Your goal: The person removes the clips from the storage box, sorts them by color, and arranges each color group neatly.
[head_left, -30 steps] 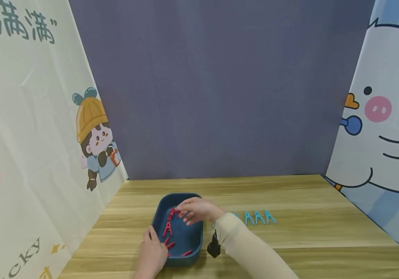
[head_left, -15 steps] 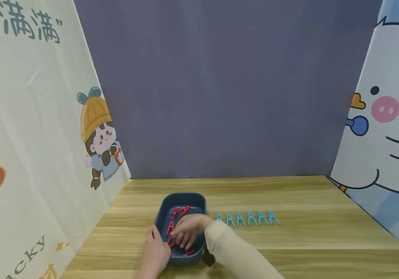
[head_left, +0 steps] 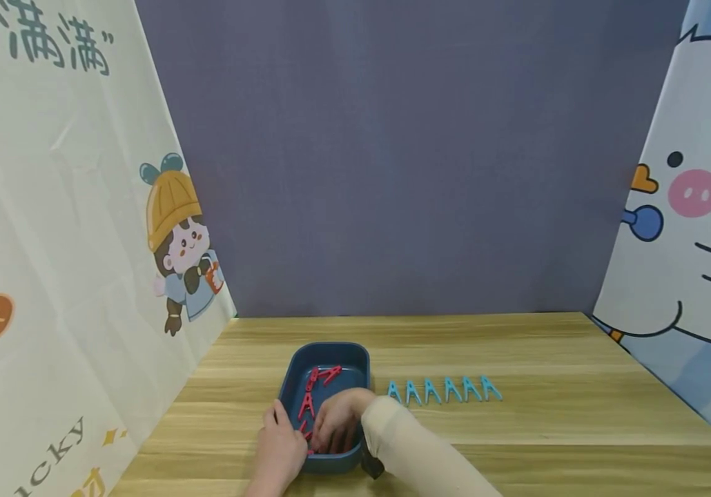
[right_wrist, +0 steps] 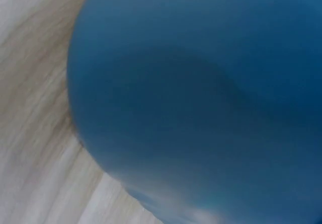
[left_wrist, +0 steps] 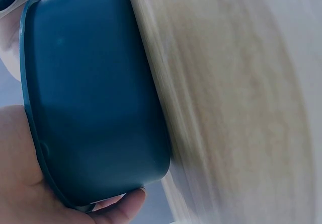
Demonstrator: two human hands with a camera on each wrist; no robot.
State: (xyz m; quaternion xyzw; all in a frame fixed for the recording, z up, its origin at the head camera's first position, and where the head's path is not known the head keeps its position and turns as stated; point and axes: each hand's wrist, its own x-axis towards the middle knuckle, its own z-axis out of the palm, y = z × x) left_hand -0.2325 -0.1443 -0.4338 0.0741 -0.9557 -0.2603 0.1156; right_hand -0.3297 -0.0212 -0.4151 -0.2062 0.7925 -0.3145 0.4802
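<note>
A dark blue rectangular plastic bin [head_left: 296, 362] stands on the wooden table, with several red clothespins [head_left: 308, 404] lying inside. My left hand [head_left: 281, 445] grips its near left rim; in the left wrist view, fingertips [left_wrist: 132, 204] curl around the end of the bin's wall [left_wrist: 90, 93]. My right hand [head_left: 335, 417] reaches down into the near part of the bin, fingers bent downward close to the floor. Its fingertips partly hide the red clothespins there, and I cannot tell whether it holds one. The right wrist view shows only the bin's blue outer wall [right_wrist: 176, 98], blurred.
Several light blue clothespins [head_left: 430, 391] lie in a row on the wooden table [head_left: 548, 407], right of the bin. A grey-purple curtain [head_left: 393, 159] stands behind the table, with printed cloths at the left [head_left: 82, 241] and right [head_left: 691, 276].
My right hand has left a red clothespin at the bin's far end and moved toward me, down into the near part. My left hand keeps its hold on the rim.
</note>
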